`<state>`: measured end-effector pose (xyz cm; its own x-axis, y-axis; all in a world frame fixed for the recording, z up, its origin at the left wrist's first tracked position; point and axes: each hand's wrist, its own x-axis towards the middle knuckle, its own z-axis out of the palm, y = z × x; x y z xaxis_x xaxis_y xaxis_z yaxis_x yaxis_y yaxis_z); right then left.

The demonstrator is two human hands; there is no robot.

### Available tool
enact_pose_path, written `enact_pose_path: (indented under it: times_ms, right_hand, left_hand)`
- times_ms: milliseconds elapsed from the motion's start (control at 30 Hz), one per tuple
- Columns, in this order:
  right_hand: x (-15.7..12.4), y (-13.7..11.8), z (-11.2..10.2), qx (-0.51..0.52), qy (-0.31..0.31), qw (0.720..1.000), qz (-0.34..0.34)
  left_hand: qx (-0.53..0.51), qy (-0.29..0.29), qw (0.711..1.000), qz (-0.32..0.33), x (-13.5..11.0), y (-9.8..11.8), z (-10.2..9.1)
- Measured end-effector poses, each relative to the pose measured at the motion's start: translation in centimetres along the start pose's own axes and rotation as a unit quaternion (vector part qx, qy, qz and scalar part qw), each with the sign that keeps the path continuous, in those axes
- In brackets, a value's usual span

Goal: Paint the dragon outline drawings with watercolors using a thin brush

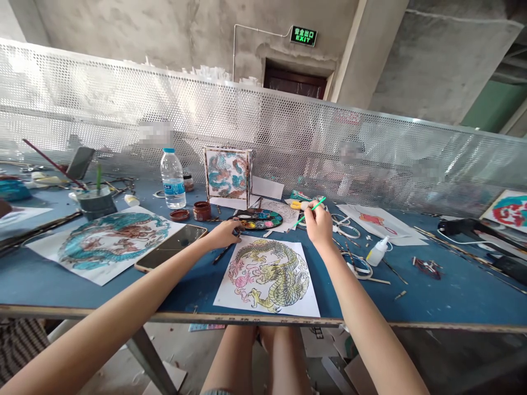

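Note:
My right hand (320, 224) pinches a thin green paintbrush (319, 202), its tip pointing down and left near the palette. At the left end of a dark paint palette (269, 218) with several colour wells, my left hand (224, 234) curls its fingers around the edge; the fingertips are partly hidden. Between my arms lies a white sheet with a dragon drawing (284, 274), coloured yellow-green with some pink at left. Behind the palette is a patterned paper (286, 211), partly covered.
A framed dragon picture (228, 174) stands behind an open brown paint jar (201, 211). Leftward are a water bottle (172, 178), phone (171, 249), teal dragon painting (115, 238) and brush-water cup (96, 203). A glue bottle (376, 252) and cables lie right. A perforated metal screen (288, 131) borders the table.

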<state>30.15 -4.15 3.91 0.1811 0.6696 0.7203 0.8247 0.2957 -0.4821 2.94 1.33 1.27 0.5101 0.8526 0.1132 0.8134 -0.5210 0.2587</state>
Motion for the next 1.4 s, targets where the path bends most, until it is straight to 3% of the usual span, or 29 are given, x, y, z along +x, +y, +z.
enact_pose_path:
  times_ms: [267, 467, 767, 1000, 1133, 1267, 1400]
  right_hand:
    - [-0.9, -0.8, 1.6, 0.091, -0.087, 0.988, -0.087]
    - [-1.1, -0.5, 2.4, 0.12, -0.143, 0.977, -0.106]
    - [-1.1, -0.2, 2.7, 0.119, -0.137, 0.978, -0.1]
    - [-1.1, -0.2, 2.7, 0.11, -0.133, 0.98, -0.099]
    - [-1.0, 0.0, 2.7, 0.107, -0.091, 0.986, -0.087]
    - [-0.7, 0.3, 2.5, 0.119, -0.051, 0.99, -0.048]
    - [-0.5, 0.4, 2.4, 0.174, -0.019, 0.985, -0.01]
  left_hand:
    - [0.019, -0.009, 1.0, 0.021, 0.1, -0.2, 0.1]
    - [0.05, -0.003, 0.998, -0.026, -0.1, -0.1, 0.2]
    - [0.027, -0.037, 0.998, -0.047, -0.3, 0.4, 0.0]
    - [-0.006, -0.009, 0.999, -0.04, 0.1, -0.1, 0.5]
    - [-0.06, 0.046, 0.997, -0.007, 0.5, -0.4, 0.7]
    - [-0.24, 0.129, 0.962, 0.017, 0.6, 0.1, 0.5]
    - [-0.43, 0.234, 0.872, -0.018, 0.5, 0.5, -0.2]
